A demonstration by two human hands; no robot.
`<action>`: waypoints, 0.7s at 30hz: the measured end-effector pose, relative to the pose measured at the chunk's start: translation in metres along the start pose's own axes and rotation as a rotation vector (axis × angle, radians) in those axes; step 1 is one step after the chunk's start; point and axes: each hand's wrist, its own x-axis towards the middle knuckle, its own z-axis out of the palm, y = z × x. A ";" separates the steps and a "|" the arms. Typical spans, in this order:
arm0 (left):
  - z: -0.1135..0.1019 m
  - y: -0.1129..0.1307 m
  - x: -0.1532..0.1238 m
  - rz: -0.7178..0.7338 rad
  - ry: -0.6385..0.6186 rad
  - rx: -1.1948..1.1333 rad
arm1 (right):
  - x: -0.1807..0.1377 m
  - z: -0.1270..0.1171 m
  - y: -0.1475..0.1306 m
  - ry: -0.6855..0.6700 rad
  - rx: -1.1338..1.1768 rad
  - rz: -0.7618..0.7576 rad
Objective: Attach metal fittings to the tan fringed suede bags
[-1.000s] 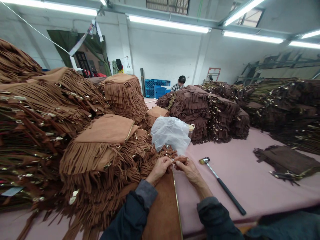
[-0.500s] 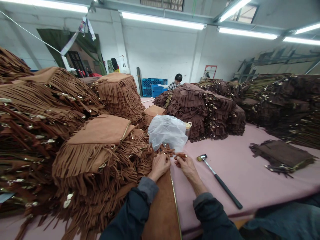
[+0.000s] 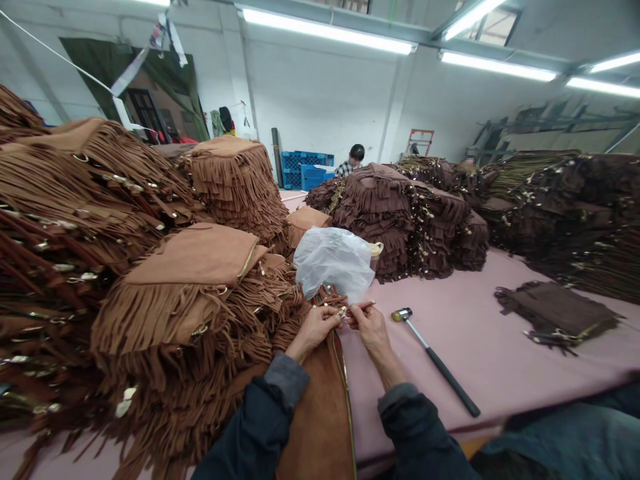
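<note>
A brown suede bag piece (image 3: 320, 420) with a brass zipper (image 3: 346, 380) along its right edge lies in front of me, under my left forearm. My left hand (image 3: 316, 328) is closed at its far end, pinching a small gold-coloured metal piece (image 3: 343, 311). Just to the right, the fingers of my right hand (image 3: 371, 331) close on a narrow brown leather strip (image 3: 369, 304). The fingertips of both hands nearly meet, and how the strip and metal join is too small to tell. Brown leather strips (image 3: 330, 294) lie just beyond, beside a translucent plastic bag (image 3: 334, 259).
A mallet (image 3: 440, 367) lies right of my hands on the pink-covered table (image 3: 430, 300). Fringed tan bags (image 3: 190, 257) are stacked on the left. Dark brown bags (image 3: 373, 207) stand in piles behind, and one dark bag (image 3: 565, 308) lies flat at right. A person (image 3: 350, 161) is at the back.
My left hand has turned so its pinching fingertips and the gold-coloured piece show. My right hand has shifted slightly and stays close to the left. The camera view has moved a little.
</note>
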 end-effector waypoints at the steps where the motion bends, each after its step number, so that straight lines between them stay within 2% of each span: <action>1: 0.000 0.000 -0.001 0.005 0.010 0.010 | 0.000 0.001 0.001 0.002 -0.004 0.006; 11: 0.006 0.015 -0.009 0.017 0.117 0.023 | 0.000 -0.002 0.008 -0.039 -0.012 0.114; 21: 0.006 0.009 -0.007 0.031 0.108 -0.022 | -0.004 -0.001 0.003 -0.094 0.084 0.128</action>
